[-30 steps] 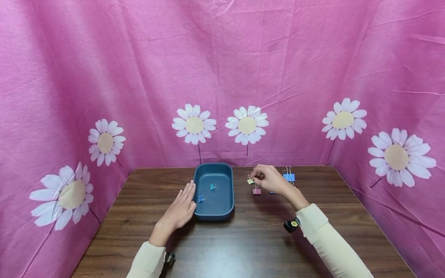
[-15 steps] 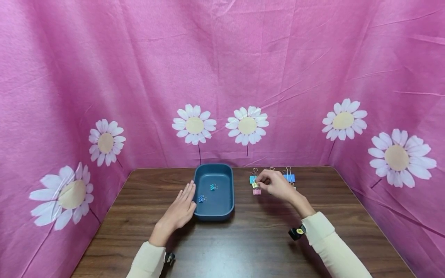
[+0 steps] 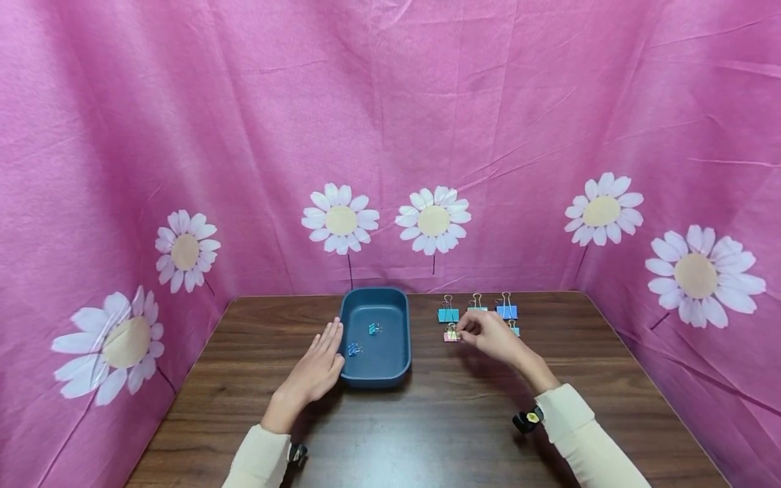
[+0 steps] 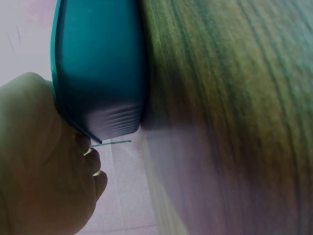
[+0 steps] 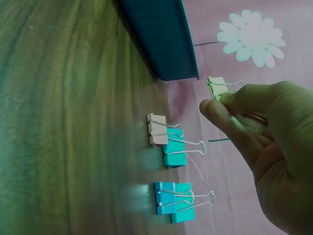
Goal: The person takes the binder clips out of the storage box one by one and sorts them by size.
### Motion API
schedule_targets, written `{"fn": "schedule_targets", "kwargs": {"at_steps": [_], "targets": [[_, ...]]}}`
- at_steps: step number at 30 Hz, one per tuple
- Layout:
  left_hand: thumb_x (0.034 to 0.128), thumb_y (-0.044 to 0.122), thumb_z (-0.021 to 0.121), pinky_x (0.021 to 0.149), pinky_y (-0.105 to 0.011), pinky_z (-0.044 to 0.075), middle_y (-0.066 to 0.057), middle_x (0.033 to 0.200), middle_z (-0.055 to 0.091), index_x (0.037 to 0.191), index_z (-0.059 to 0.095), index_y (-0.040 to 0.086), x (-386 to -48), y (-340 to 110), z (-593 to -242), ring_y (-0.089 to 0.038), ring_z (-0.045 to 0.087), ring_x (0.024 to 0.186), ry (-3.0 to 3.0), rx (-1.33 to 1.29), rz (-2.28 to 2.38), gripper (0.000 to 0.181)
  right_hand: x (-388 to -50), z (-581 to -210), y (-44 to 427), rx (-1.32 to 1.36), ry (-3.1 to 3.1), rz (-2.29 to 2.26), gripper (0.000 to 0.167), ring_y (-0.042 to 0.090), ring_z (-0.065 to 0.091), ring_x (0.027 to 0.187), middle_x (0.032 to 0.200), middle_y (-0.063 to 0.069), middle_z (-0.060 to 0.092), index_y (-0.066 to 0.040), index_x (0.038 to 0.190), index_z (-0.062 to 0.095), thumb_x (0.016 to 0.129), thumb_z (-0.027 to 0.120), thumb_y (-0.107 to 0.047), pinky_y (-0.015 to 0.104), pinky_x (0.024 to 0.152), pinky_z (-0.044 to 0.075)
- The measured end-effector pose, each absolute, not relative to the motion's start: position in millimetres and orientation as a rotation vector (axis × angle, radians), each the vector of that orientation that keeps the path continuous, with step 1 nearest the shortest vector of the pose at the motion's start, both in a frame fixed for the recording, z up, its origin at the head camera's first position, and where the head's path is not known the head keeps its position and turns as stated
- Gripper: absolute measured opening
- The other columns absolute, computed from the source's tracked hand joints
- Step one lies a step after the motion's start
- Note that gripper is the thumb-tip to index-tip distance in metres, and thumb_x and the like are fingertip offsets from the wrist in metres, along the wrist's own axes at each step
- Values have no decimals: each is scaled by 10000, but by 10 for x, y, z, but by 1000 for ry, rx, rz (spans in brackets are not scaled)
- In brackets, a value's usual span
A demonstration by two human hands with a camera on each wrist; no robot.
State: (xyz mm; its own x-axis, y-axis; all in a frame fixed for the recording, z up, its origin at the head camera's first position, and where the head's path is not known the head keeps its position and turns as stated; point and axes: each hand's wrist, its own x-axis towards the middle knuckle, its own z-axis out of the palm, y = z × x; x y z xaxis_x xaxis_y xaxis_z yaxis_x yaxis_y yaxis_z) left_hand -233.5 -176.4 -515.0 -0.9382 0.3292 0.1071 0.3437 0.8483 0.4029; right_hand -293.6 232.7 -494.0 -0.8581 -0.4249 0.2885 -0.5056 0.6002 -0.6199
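Note:
My right hand (image 3: 491, 335) pinches a small yellow-green binder clip (image 5: 217, 87) between thumb and fingertips, off the table. In the head view this clip overlaps a pink binder clip (image 3: 450, 338), which the right wrist view shows standing apart as a pale pink clip (image 5: 157, 129). Flat along the left side of a dark blue tray (image 3: 375, 382) lies my left hand (image 3: 314, 362), fingers straight and touching its rim. Inside the tray are a teal binder clip (image 3: 373, 329) and a blue binder clip (image 3: 354, 349).
Behind the right hand stand a larger teal clip (image 3: 448, 316), a partly hidden clip (image 3: 477, 309) and a large blue clip (image 3: 506, 312). A small blue clip (image 3: 515, 331) shows beside the knuckles. A pink flowered curtain (image 3: 390, 135) borders the wooden table (image 3: 390, 434).
My right hand has drawn the yellow-green clip nearer to me and slightly rightward, from beside the large teal clip to over the pink one. The back clips are more visible. My left hand stays still.

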Motion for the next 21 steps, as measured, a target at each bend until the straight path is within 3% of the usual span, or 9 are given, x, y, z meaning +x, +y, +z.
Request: {"fn": "schedule_targets", "kwargs": {"at_steps": [13,21], "targets": [[1105,157,427,1337,-573,235,-213,1771,197,1663,229,-68,-2338,-1756,-5162,-383,219,1648,-2975,-545,-664,633,-2896,-5186,2393,792,-2745,1114,136,5,655,780,886,-46,759,-151,908,770,900,785,-16,225,720,606],[1106,157,427,1338,-573,231,-212,1773,191,1665,218,-66,-2342,-1759,-5162,-383,211,1650,-2977,-546,-665,637,-2888,-5275,2402,788,-2770,1173,102,8,661,744,877,31,769,-111,897,762,891,787,-13,219,683,611]]}}
